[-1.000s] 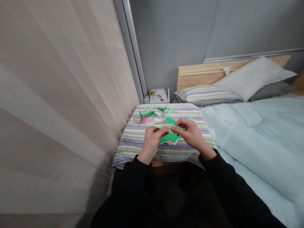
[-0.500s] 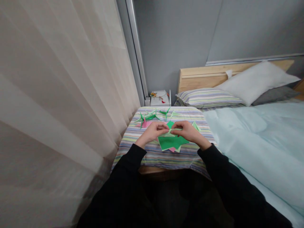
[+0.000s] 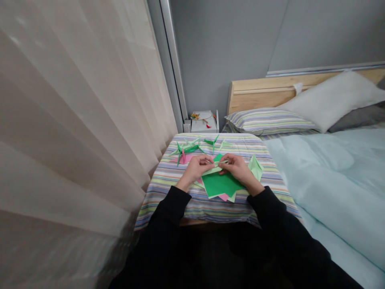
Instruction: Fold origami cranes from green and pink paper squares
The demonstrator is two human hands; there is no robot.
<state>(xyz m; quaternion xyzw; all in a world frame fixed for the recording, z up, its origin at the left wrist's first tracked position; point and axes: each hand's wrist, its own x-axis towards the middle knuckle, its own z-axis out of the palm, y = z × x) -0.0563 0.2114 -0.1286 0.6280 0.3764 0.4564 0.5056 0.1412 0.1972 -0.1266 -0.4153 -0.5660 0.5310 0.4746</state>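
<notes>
Both my hands pinch a narrow folded strip of pale green origami paper (image 3: pixel 215 169) above the cloth-covered table. My left hand (image 3: pixel 195 168) holds its left end, and my right hand (image 3: pixel 236 167) holds its right end. Directly below lies a stack of green paper sheets (image 3: pixel 221 185), with pink paper (image 3: pixel 223 196) showing at its lower edge. Several folded green paper cranes (image 3: pixel 188 148) lie beyond my left hand, some on a pink sheet (image 3: pixel 182 159). A pale green folded piece (image 3: pixel 255 167) sits beside my right hand.
A striped cloth (image 3: pixel 167 192) covers the table. A beige curtain (image 3: pixel 75 120) hangs along the left side. A bed with a pale blue duvet (image 3: pixel 339 188) runs along the right. A white box (image 3: pixel 204 122) stands behind the table against the grey wall.
My hands have come lower, closer to the green sheets, and the view has tilted. The pale green piece at right now shows more fully. The strip stays pinched in both hands.
</notes>
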